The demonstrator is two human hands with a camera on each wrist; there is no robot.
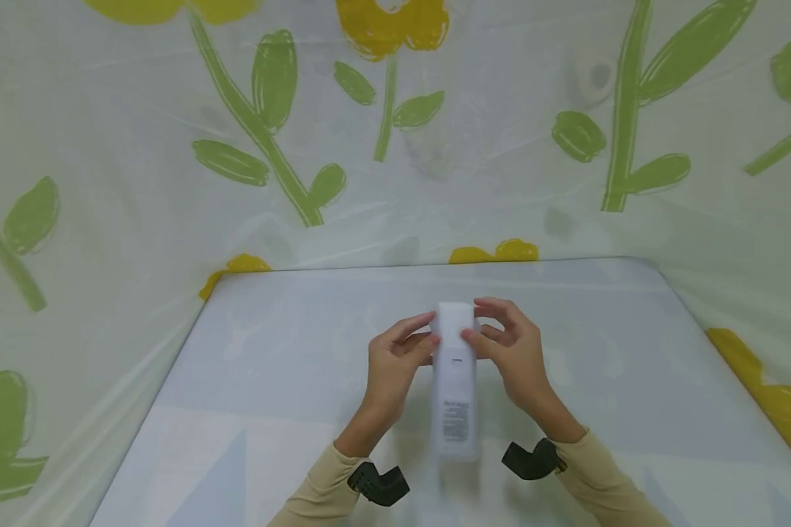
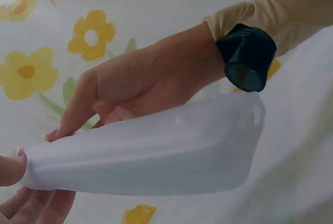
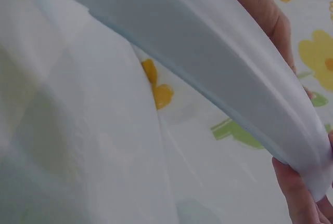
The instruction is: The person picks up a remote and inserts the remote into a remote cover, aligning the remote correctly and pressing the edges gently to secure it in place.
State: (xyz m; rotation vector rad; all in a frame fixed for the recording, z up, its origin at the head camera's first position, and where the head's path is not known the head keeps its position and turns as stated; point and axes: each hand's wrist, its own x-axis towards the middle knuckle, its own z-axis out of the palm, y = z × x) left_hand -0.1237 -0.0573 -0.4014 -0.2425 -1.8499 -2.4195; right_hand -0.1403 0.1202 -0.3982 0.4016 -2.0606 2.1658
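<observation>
A long white plastic object (image 1: 455,380) with rounded edges is raised in front of me, its far end between my two hands. Small grey print and a short dark mark show on its upper face; its exact kind cannot be told. My left hand (image 1: 393,364) pinches the far end from the left, thumb on the near side. From the right, my right hand (image 1: 515,355) pinches the same end, its thumb on the upper face. In the left wrist view, the right hand (image 2: 140,81) lies behind the object, and left fingers (image 2: 44,208) touch its narrow end.
Below the hands spreads a pale table (image 1: 290,366) with faint blue-grey shapes. A white cloth (image 1: 488,183) printed with yellow flowers and green leaves hangs behind and around it. Each wrist carries a black camera mount (image 1: 381,484).
</observation>
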